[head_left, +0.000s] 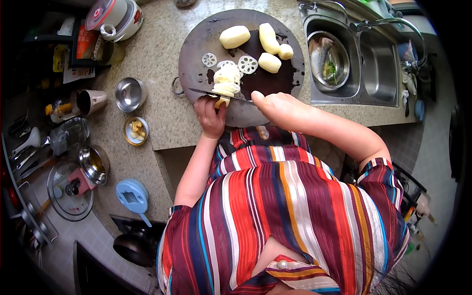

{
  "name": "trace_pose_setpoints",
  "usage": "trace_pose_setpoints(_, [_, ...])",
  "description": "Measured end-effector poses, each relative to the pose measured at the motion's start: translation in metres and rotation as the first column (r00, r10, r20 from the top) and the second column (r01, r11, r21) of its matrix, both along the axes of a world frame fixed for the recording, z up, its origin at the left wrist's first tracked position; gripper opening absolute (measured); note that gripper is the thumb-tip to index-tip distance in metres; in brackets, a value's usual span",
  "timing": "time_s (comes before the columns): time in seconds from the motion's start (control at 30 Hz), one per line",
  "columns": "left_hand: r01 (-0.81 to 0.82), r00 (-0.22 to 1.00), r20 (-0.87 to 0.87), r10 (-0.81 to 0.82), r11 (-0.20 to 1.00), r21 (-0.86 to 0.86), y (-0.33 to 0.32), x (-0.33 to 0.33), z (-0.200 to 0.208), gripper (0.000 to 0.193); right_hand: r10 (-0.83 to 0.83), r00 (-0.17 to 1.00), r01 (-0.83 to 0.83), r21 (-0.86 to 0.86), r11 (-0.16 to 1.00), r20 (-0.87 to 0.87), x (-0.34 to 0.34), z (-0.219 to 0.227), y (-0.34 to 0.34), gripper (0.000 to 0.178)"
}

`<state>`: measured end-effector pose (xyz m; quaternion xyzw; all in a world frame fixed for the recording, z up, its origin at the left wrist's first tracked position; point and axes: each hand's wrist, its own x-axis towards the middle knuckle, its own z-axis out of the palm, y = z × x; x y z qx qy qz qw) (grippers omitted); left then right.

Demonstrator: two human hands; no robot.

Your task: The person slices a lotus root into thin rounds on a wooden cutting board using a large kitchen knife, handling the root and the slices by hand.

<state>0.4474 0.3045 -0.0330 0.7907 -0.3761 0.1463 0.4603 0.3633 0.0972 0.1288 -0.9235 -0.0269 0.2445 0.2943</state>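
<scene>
A round dark cutting board lies on the counter in front of me. My left hand is closed around the end piece of a peeled lotus root at the board's near left edge. In my right hand is a kitchen knife, its blade lying across the lotus root close to my left fingers. Just beyond the blade rises a leaning stack of lotus root slices. Two loose slices, one left and one right, lie flat. Several whole peeled lotus root pieces rest on the far side.
Left of the board stand a metal bowl and a small dish with ginger and garlic. A blue grater lies nearer. At the right, a double sink holds a metal basin with fish. Lidded pots stand far left.
</scene>
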Motion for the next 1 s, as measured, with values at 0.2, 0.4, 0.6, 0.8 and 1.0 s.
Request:
trace_pose_setpoints(0.2, [-0.020, 0.999, -0.025, 0.021, 1.000, 0.002, 0.000, -0.001, -0.001, 0.027, -0.015, 1.000, 0.015, 0.009, 1.000, -0.007, 0.002, -0.006, 0.002, 0.022])
trace_pose_setpoints(0.4, [-0.009, 1.000, -0.022, 0.009, 1.000, -0.003, -0.002, 0.001, 0.003, 0.025, -0.016, 0.998, 0.013, -0.052, 0.999, -0.060, 0.004, -0.034, 0.005, 0.020])
trace_pose_setpoints(0.6, [0.011, 1.000, 0.019, -0.011, 1.000, 0.008, 0.000, -0.001, 0.002, 0.024, -0.023, 0.998, 0.025, -0.037, 0.999, 0.054, 0.001, -0.059, 0.011, 0.020])
trace_pose_setpoints(0.8, [0.013, 1.000, 0.009, -0.014, 1.000, 0.020, 0.002, -0.001, 0.005, 0.023, -0.051, 0.996, 0.054, -0.043, 0.998, 0.069, -0.001, -0.060, 0.007, 0.020])
trace_pose_setpoints(1.0, [0.000, 0.999, -0.039, 0.001, 1.000, 0.016, 0.006, -0.005, -0.002, 0.028, -0.034, 0.996, 0.037, -0.025, 0.999, 0.084, -0.003, -0.033, 0.006, 0.021])
